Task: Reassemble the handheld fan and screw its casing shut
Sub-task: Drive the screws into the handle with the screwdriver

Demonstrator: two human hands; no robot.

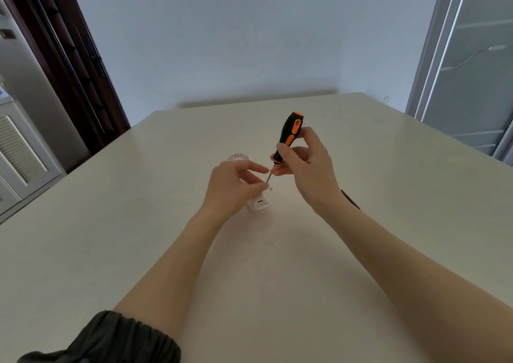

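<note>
Your left hand (231,186) pins the fan (259,203) to the surface (361,196) while your right hand (304,168) grips the screwdriver (288,135), handle tilted toward 1 o'clock, aiming its tip down for a screw.

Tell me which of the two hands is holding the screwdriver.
The right hand grips the black-and-orange screwdriver by its handle, tip pointing down. The left hand holds no tool; it rests on the white handheld fan on the table.
</note>
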